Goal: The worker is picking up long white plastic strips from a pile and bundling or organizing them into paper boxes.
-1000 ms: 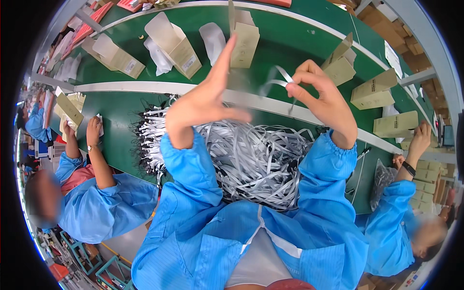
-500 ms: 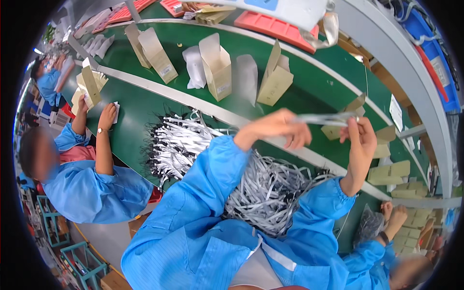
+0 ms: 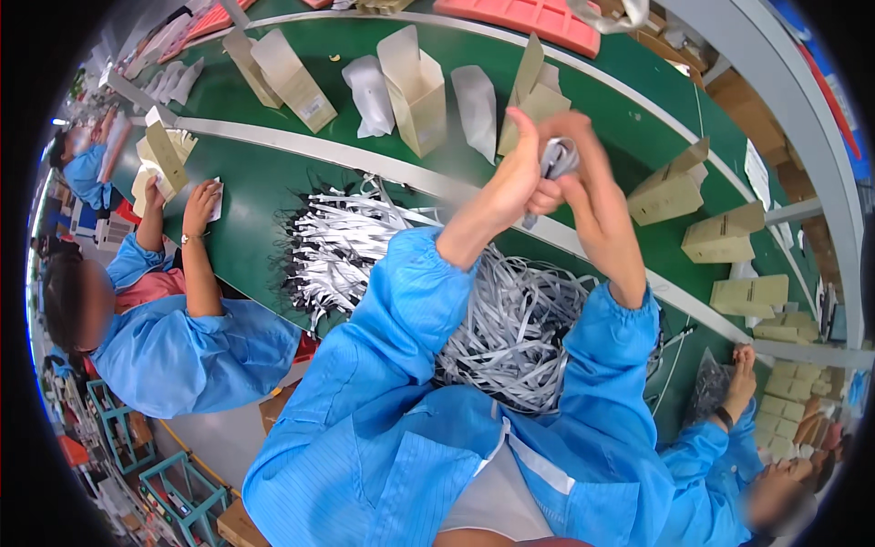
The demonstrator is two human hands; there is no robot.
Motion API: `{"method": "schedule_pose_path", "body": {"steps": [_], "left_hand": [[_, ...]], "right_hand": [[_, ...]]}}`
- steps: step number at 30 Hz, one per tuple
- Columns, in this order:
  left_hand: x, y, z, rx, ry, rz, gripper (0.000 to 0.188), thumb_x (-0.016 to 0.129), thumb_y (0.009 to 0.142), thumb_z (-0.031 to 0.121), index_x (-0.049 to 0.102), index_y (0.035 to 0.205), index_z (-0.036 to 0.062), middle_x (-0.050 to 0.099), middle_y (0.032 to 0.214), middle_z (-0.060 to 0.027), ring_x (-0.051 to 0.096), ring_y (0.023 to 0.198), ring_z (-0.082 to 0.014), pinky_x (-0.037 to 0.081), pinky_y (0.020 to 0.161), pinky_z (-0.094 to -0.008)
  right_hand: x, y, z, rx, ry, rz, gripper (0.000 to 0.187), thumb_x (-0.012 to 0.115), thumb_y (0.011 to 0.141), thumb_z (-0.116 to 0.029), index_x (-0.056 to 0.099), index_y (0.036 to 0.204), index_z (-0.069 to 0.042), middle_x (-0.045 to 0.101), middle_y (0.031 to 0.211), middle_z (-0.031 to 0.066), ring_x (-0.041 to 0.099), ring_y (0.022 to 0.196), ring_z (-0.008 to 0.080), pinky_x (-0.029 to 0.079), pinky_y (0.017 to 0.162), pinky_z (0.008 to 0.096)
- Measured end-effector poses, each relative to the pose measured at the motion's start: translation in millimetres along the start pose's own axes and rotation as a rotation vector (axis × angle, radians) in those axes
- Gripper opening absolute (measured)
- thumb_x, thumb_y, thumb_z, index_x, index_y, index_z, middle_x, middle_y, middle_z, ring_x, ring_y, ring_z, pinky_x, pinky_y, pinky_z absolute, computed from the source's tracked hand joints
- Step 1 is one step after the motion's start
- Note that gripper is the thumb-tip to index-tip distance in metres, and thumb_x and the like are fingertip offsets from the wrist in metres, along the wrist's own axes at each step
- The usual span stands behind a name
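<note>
A grey flat lanyard [image 3: 560, 157] is gathered into a small loop between my hands, above the green work surface. My left hand [image 3: 518, 178] is closed round its lower part, thumb up. My right hand [image 3: 597, 187] closes on the loop from the other side, its upper fingers smeared by motion. Below my hands and against my jacket lies a tangled heap of grey lanyards [image 3: 515, 319]. To its left, whiter lanyards with black cord ends [image 3: 342, 251] lie in a flatter bundle.
Beyond a white rail [image 3: 301, 141], opened cream boxes [image 3: 412, 100] and white wrapped packets [image 3: 474, 109] stand on the green belt [image 3: 342, 77]. More boxes [image 3: 725, 235] follow at the right. A co-worker [image 3: 182, 337] sits at left, another [image 3: 720, 447] at right.
The lanyard was stretched out between my spread hands; now it is bunched in a loop. My right hand has come in leftward and up to meet the left. The view has shifted slightly.
</note>
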State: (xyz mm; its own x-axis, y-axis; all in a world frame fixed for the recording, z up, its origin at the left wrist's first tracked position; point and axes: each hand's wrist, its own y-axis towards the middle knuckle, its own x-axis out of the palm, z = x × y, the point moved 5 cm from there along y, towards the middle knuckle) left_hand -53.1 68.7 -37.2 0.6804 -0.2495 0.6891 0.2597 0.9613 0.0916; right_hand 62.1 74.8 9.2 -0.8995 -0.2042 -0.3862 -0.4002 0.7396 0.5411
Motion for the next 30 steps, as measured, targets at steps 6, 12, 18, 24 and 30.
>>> {"method": "schedule_pose_path", "body": {"steps": [6, 12, 18, 24, 30], "left_hand": [[-12, 0, 2, 0.109, 0.621, 0.404, 0.098, 0.003, 0.087, 0.081, 0.037, 0.146, 0.0111, 0.041, 0.060, 0.0034, 0.028, 0.047, -0.0032, 0.018, 0.042, -0.0221], [-35, 6, -15, -0.085, 0.523, 0.298, 0.092, 0.009, 0.090, 0.079, 0.037, 0.144, 0.0097, 0.048, 0.065, 0.0007, 0.041, 0.049, -0.0083, 0.031, 0.044, -0.0223], [-35, 7, -16, -0.066, 0.518, 0.386, 0.092, 0.008, 0.092, 0.077, 0.045, 0.139, 0.0069, 0.063, 0.069, -0.0100, 0.062, 0.063, -0.0183, 0.046, 0.054, -0.0278], [-60, -2, 4, -0.078, 0.922, 0.429, 0.092, 0.012, 0.092, 0.078, 0.053, 0.134, 0.0063, 0.069, 0.079, -0.0139, 0.065, 0.075, -0.0233, 0.049, 0.071, -0.0329], [-91, -10, -18, -0.461, 1.502, 0.299, 0.079, 0.033, 0.093, 0.072, 0.059, 0.128, 0.0063, 0.071, 0.089, -0.0146, 0.068, 0.092, -0.0318, 0.049, 0.086, -0.0388]], "right_hand": [[11, -1, 15, 0.106, 0.099, -0.173, 0.037, 0.072, 0.084, 0.000, 0.066, 0.120, 0.001, 0.072, 0.103, 0.0117, 0.067, 0.091, 0.0133, 0.055, 0.081, 0.0295], [10, -2, 27, 0.245, 0.183, -0.156, 0.025, 0.070, 0.083, 0.004, 0.072, 0.108, 0.004, 0.074, 0.096, 0.0085, 0.068, 0.086, 0.0135, 0.055, 0.079, 0.0263], [-28, 26, 28, 0.212, 0.177, -0.088, 0.014, 0.067, 0.085, 0.005, 0.075, 0.097, 0.005, 0.074, 0.093, 0.0096, 0.068, 0.087, 0.0141, 0.055, 0.080, 0.0254], [-87, 95, 15, -0.152, -0.102, 0.086, 0.014, 0.067, 0.087, 0.001, 0.075, 0.098, 0.004, 0.075, 0.095, 0.0095, 0.069, 0.089, 0.0139, 0.054, 0.082, 0.0243], [-74, 137, 47, -0.239, -0.163, 0.110, 0.014, 0.066, 0.088, 0.000, 0.076, 0.097, 0.001, 0.075, 0.095, 0.0071, 0.069, 0.088, 0.0116, 0.054, 0.081, 0.0236]]}}
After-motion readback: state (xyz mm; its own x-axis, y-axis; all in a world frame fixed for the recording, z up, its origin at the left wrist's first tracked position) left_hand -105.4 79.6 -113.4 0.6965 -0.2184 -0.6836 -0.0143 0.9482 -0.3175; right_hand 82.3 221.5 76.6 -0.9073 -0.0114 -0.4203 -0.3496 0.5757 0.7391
